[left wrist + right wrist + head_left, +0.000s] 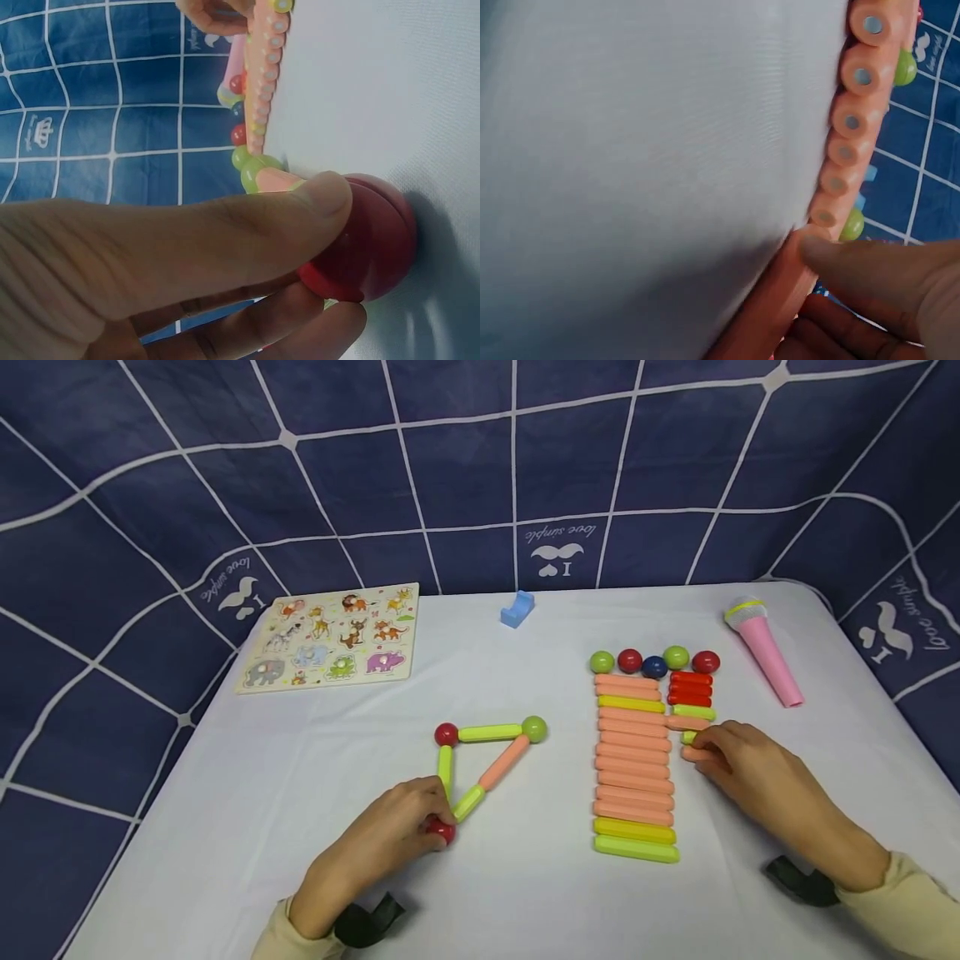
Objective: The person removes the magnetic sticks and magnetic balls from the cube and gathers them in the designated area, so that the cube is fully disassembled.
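Observation:
My left hand (386, 831) pinches a red ball (441, 832) at the near corner of a triangle on the table. Its other corners are a second red ball (446, 734) and a green ball (534, 728). A yellow-green stick (491, 732) spans the top, another yellow-green stick (446, 767) forms the left side, and an orange stick (504, 763) joined to a yellow-green stick (470, 802) makes the slanted side. At the short right-hand column, my right hand (765, 781) holds an orange magnetic stick (761, 304) between thumb and fingers, with a yellow-green stick (687, 737) beside it.
A long column of orange, yellow and green sticks (633, 763) lies left of my right hand. Several balls (654, 667) line its far end, above short red sticks (691, 689). Farther back are a pink microphone (772, 660), a blue block (517, 609) and an animal puzzle board (330, 643).

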`<action>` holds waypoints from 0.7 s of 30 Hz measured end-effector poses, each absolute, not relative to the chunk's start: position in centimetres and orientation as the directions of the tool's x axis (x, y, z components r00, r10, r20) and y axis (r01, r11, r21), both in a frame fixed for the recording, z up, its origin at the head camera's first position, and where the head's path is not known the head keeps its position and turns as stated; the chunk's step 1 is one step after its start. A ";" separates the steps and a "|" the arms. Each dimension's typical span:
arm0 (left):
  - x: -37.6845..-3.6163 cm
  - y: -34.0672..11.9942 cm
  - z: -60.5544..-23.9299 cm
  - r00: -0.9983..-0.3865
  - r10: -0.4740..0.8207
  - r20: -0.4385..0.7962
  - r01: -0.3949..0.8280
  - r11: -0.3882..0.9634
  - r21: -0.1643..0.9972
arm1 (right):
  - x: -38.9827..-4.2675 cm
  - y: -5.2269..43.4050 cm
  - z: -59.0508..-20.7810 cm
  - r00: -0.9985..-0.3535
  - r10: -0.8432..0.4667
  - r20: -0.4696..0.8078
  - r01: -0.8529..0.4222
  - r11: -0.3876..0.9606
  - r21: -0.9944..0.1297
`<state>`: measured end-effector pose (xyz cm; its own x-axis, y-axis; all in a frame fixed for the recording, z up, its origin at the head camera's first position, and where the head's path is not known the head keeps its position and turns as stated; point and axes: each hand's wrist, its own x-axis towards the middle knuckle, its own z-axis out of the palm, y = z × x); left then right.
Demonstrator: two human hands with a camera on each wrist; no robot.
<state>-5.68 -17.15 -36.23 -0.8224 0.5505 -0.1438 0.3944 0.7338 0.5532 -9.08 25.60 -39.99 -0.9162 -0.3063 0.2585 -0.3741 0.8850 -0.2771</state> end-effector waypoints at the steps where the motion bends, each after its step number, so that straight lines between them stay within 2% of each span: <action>1: -5.7 -17.1 -36.2 -0.822 0.551 -0.142 0.396 0.733 0.553 | -9.0 25.5 -39.9 -0.915 -0.304 0.266 -0.375 0.884 -0.279; 4: -5.6 -17.2 -36.2 -0.822 0.553 -0.136 0.402 0.732 0.550 | -8.9 24.7 -39.6 -0.907 -0.307 0.288 -0.386 0.879 -0.280; 8: -5.7 -17.3 -36.1 -0.821 0.555 -0.133 0.407 0.733 0.546 | -9.0 22.3 -38.7 -0.901 -0.352 0.253 -0.420 0.852 -0.312; 13: -5.6 -17.5 -36.0 -0.825 0.550 -0.127 0.412 0.741 0.530 | -10.8 17.4 -37.6 -0.874 -0.464 0.147 -0.482 0.785 -0.388; 18: -5.5 -17.3 -36.1 -0.827 0.546 -0.136 0.408 0.749 0.522 | -13.3 12.2 -37.1 -0.822 -0.569 -0.026 -0.516 0.763 -0.389; 21: -5.4 -17.0 -36.2 -0.821 0.554 -0.141 0.416 0.748 0.517 | -14.3 10.3 -37.3 -0.786 -0.613 -0.078 -0.543 0.746 -0.384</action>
<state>-5.42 -16.97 -36.17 -0.8207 0.5536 -0.1413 0.4158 0.7483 0.5169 -14.31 10.32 -37.27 -0.7865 -0.6127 -0.0780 -0.5434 0.7464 -0.3841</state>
